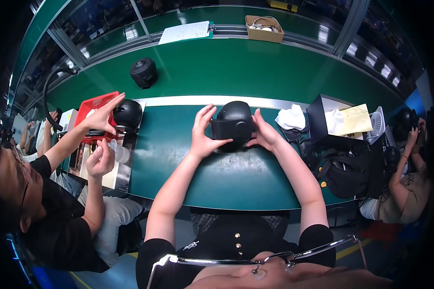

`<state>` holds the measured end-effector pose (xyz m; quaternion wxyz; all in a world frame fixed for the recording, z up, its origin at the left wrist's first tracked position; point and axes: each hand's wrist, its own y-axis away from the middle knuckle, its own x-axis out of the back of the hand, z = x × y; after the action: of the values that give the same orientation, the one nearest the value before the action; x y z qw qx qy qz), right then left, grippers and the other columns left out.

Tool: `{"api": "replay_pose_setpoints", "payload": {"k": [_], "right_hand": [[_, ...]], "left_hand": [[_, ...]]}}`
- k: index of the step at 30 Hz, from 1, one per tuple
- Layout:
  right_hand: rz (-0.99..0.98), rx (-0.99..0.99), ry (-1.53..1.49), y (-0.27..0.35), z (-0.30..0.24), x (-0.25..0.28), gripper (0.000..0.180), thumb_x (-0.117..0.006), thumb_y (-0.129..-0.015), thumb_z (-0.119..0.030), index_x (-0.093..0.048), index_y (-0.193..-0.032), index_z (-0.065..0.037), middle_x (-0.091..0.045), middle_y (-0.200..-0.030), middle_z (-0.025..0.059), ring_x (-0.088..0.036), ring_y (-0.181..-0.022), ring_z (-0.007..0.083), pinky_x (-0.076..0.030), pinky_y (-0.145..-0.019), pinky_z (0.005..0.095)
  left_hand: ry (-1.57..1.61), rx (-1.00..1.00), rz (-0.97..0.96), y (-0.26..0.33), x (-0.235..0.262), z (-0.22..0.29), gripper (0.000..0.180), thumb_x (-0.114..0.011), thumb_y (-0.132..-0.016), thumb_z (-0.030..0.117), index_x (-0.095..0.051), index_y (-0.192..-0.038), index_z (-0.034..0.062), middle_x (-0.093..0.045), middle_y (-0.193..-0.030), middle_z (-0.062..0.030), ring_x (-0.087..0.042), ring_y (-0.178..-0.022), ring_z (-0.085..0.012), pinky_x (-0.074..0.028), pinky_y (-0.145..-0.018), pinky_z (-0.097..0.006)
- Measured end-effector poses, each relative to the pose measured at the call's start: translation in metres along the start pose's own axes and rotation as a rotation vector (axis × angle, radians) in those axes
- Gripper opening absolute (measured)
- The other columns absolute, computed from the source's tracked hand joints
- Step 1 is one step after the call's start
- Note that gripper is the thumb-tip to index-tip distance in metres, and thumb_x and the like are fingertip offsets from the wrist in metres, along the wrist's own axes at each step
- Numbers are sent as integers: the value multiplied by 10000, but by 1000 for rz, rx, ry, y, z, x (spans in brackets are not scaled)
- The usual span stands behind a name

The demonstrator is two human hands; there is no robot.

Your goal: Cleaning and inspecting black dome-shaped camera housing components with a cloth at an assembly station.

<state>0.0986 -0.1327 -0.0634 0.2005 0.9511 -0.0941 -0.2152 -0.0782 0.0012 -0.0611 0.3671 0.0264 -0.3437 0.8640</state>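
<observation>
A black rounded device (236,121) with a smooth domed top and a thick band across its front is between my two hands, over the middle of the green worktable (164,168). My left hand (203,135) cups its left side, thumb along the lower edge and fingers stretched up beside the band. Against its right side rests my right hand (266,134), the fingers partly hidden behind it. Both hands hold the device. Whether its underside touches the tabletop is hidden.
A similar black device (143,73) stands on the far green surface; another (128,114) is by a red bin (96,102), near a co-worker's hands (101,120). At right are a black box (318,120), white cloth (291,117) and black bag (345,171). A clipboard (184,32) and cardboard box (264,33) lie behind.
</observation>
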Motion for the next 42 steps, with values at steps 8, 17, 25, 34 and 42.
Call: {"api": "replay_pose_setpoints", "payload": {"k": [8,17,25,34,42], "right_hand": [[56,593,275,-7,11,-14,1019,-799,-625,-128,-146,-1407,-122,-313,-1334,143,-479,-1093,231,-458,-839,322],[84,958,485,-7,22,-14,1104,-842,-522,-157,-153,-1382,-86,-291,-1365,124,-322,-1261,254,-283,-1032,382],[252,1147,729,-4,27,-14,983,-798,-521,-139,-265,-1346,-98,-324,-1352,176,-344,-1244,348,-299,-1022,417],[390,1358,960,6,22,-15,896,-799,-535,-251,-352,-1297,-101,-379,-1275,205,-406,-1162,371,-369,-951,444],[427,1325,912,0,19,-16,846,-810,-498,-251,-438,-1241,-93,-428,-1230,179,-445,-1115,352,-397,-915,427]], "left_hand": [[113,144,199,5,-11,1,770,-863,-493,189,-464,-1143,81,-365,-1258,-119,-418,-1170,-262,-491,-860,-383],[-207,-361,184,8,-11,-2,663,-848,-519,237,-489,-1063,113,-386,-1250,-166,-412,-1164,-377,-400,-934,-449],[-361,-630,140,11,-1,-2,551,-786,-552,172,-515,-1032,182,-412,-1225,-152,-431,-1120,-450,-410,-910,-511],[-236,-403,135,5,-4,-4,671,-859,-500,283,-405,-953,86,-423,-1187,-190,-439,-1149,-395,-434,-892,-437],[-259,-311,90,2,-3,-11,703,-864,-483,296,-398,-961,75,-427,-1197,-205,-450,-1130,-373,-415,-909,-431]]}}
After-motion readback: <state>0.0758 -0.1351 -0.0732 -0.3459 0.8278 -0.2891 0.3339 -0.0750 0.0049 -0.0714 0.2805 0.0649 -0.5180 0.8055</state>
